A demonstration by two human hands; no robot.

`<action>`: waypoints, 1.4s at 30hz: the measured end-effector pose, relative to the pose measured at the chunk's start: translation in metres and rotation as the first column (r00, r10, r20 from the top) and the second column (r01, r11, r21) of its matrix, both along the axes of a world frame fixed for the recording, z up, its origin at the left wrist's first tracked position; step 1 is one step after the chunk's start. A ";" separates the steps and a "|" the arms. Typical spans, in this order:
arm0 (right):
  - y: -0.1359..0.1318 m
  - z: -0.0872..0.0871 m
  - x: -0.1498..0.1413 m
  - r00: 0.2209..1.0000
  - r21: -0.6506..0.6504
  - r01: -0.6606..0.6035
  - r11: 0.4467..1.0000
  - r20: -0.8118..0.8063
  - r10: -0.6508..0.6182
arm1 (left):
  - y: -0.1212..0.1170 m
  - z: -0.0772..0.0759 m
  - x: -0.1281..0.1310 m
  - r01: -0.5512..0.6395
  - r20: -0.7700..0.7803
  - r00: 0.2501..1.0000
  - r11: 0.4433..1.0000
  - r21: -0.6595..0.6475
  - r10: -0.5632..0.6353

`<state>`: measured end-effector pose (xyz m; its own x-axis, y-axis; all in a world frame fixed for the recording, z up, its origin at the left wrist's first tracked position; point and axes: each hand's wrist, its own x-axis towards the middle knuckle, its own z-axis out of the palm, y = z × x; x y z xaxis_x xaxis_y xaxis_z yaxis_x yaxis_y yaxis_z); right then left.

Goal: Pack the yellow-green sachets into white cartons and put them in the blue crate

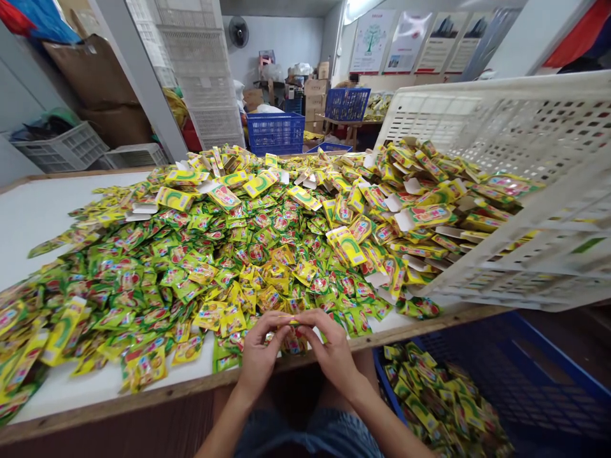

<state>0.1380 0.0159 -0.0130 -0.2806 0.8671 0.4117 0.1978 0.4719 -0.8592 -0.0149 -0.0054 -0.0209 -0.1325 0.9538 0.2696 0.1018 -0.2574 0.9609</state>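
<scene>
The left hand and right hand meet at the table's near edge, thumbs and fingertips of both pinched on one small pack. It is seen almost edge-on, so whether it is a sachet or a box cannot be told.

Just beyond lie heaped sachets, mostly green, with a yellow patch in the middle. Yellow boxes lie on and behind them, several with white flaps open. On the right a white crate lies tipped, boxes spilling from its mouth. Below the table's edge, a blue crate holds more yellow boxes.

The packs carry red and blue print, too small to read. Posters on the back wall show a tree and buildings; their writing is illegible too.

The table is white with a wooden rim. Farther off stand stacked white crates, a blue basket with something white on top, cartons and a wall fan.
</scene>
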 end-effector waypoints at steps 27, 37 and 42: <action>0.134 0.008 0.089 0.681 0.247 0.595 0.765 0.350 -0.643 | -0.028 0.004 -0.011 -0.031 0.049 0.998 0.967 -0.253 0.045; 0.017 0.022 0.007 0.902 -0.297 -0.393 0.870 0.060 0.428 | -0.003 0.006 0.000 0.139 0.602 0.777 0.883 -0.449 0.184; 0.078 -0.001 0.012 0.932 -0.085 0.332 0.940 0.184 -0.312 | -0.011 0.014 -0.005 0.125 0.672 0.692 0.873 -0.472 0.265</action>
<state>0.1505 0.0940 -0.0142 -0.0341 0.9600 0.2781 0.4664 0.2614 -0.8451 -0.0196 -0.0162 -0.0069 -0.1644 0.9080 -0.3855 -0.6452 0.1966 0.7383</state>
